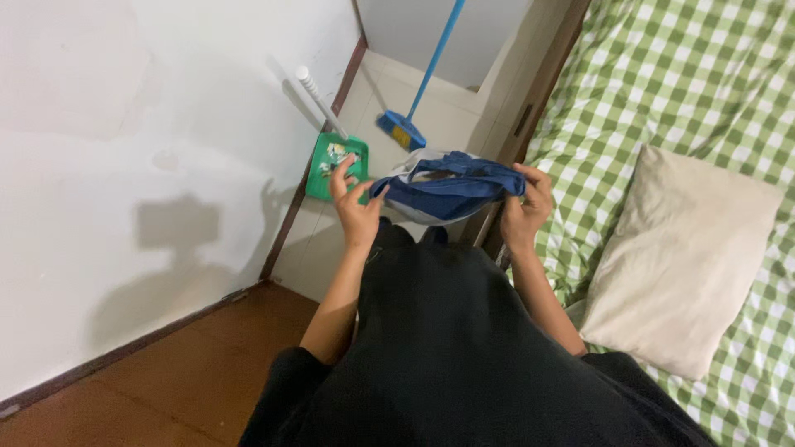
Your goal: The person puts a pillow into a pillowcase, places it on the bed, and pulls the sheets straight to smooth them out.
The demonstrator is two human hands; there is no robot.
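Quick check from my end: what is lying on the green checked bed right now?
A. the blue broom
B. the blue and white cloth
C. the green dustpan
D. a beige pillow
D. The beige pillow rests on the green checked bed, while the blue broom and green dustpan stand on the tiled floor by the wall, and the blue and white cloth is held between the left hand and right hand.
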